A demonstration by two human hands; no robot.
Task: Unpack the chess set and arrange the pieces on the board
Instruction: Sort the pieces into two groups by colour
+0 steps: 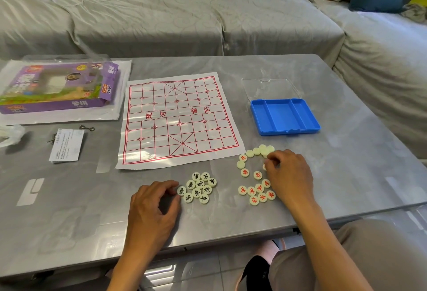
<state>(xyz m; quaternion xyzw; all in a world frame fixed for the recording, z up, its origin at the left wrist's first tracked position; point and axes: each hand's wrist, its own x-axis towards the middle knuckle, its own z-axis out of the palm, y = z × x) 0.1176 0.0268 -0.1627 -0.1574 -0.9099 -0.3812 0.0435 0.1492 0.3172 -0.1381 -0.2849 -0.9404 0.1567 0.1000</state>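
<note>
Right hand (288,175) pinches a piece (265,167) (red) — board (180,119) bare

Grey sofa (161,20) behind glossy grey table (346,152).

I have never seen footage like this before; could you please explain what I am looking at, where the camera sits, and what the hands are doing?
There is no machine: a person wears one camera on the head, looking down at their own hands. On the grey table lies a paper chess board, still bare. Beside it sit an empty blue tray, its clear lid, and the purple box. The left hand touches the black-lettered pieces. The right hand is curled among the red-lettered pieces; whether it pinches one is hidden.
</note>
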